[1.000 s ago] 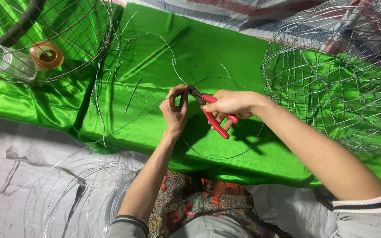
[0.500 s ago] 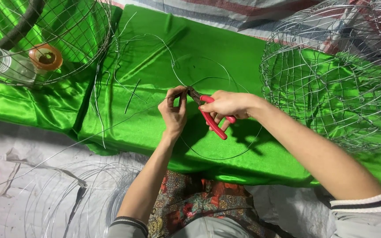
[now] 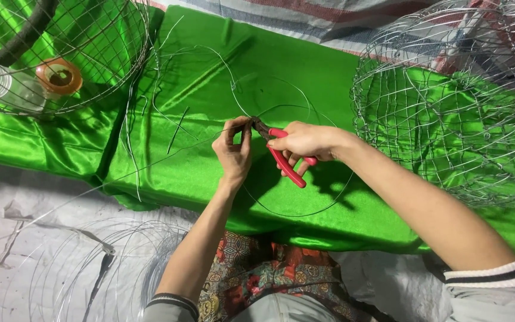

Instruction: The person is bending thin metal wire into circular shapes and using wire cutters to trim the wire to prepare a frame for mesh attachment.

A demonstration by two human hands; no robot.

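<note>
While my left hand pinches the thin wire ring at its top, my right hand is clenched around the red-handled pliers, nose meeting the wire just beside my left fingertips. Ring lies on the green cloth, mid-scene. Best to keep the pinch tight against the nose so the twist stays short. Open cloth far and left; wire basket crowds the right, another wire cage far left, loose coils near.
</note>
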